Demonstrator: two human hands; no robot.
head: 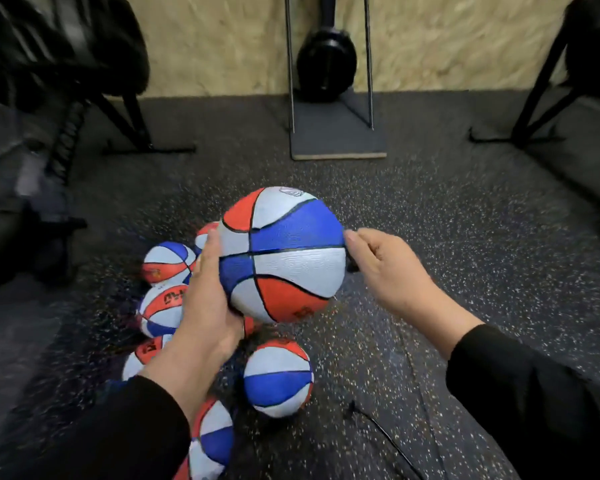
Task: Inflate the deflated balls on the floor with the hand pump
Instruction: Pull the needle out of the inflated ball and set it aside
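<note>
Floor: dark speckled rubber floor [447,220], with smaller balls [278,377] under and beside the left hand.
Ball: ball [281,254] held up between both hands.
Left hand: left hand [208,303] cups its side.
Right hand: right hand [381,261] pinches something small and dark at the ball's edge; what it is, cannot tell.
Handling: likely light, grippy, slightly soft; hold it by the sides.
</note>
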